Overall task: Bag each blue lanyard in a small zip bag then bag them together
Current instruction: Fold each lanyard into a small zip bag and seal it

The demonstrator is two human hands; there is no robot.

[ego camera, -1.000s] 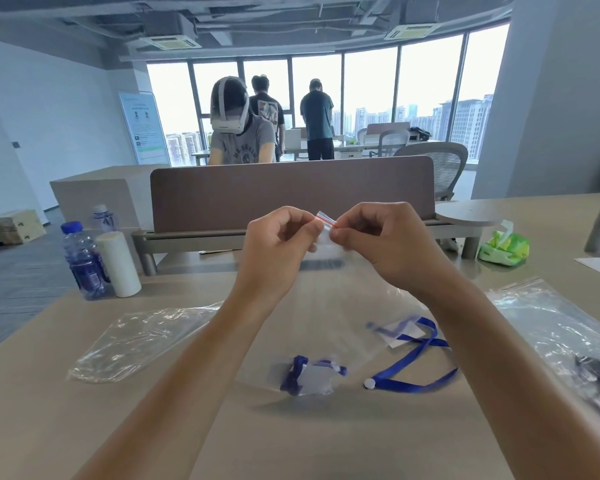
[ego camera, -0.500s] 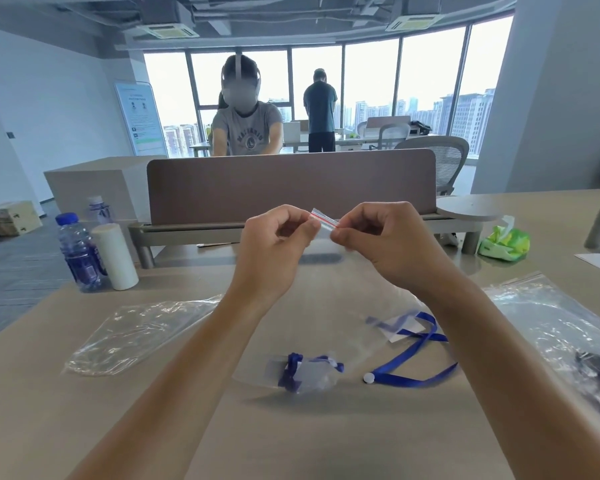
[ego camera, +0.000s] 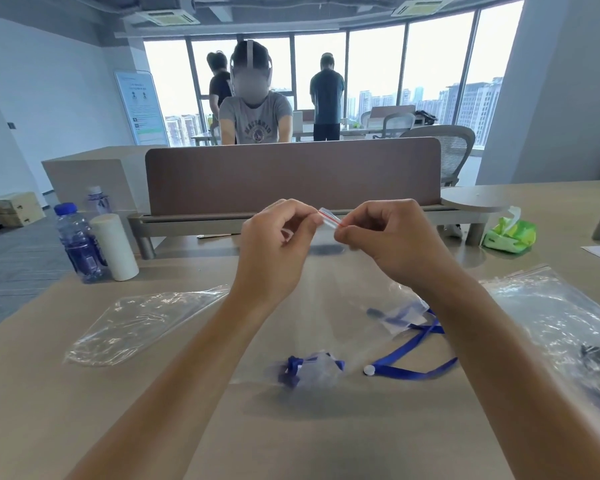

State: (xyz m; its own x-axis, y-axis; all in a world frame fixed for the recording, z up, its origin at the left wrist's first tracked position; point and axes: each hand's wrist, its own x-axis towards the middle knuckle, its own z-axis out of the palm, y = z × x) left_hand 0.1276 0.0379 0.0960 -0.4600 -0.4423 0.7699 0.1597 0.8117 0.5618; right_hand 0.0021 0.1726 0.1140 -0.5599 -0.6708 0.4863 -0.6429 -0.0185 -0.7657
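Two hands are up in front of me, and nearest below them a clear zip bag (ego camera: pixel 326 306) hangs from their pinch down to the table (ego camera: pixel 84 410). At its bottom sits a bunched blue lanyard in a small bag (ego camera: pixel 309 370), a compact wad with no clear long axis. Just right of it a loose blue lanyard (ego camera: pixel 413 368) lies on the table, its strap running left to right with a white button end pointing left, then doubling back up toward a small clear sleeve (ego camera: pixel 399 315); I cannot tell whether that part is inside the hanging bag or behind it. To the far right a large clear bag (ego camera: pixel 551 317) lies flat with dark items in it, too blurred for me to name. On the left an empty-looking clear bag (ego camera: pixel 146 320) lies flat.

My left hand (ego camera: pixel 274 251) and right hand (ego camera: pixel 392 240) both pinch the red-lined zip strip (ego camera: pixel 329 218) at the bag's top, fingers curled, strip tilted down to the right.

Farther off stand a blue-capped water bottle (ego camera: pixel 78 244), a white cylinder (ego camera: pixel 115 247) and a green packet (ego camera: pixel 510 233).
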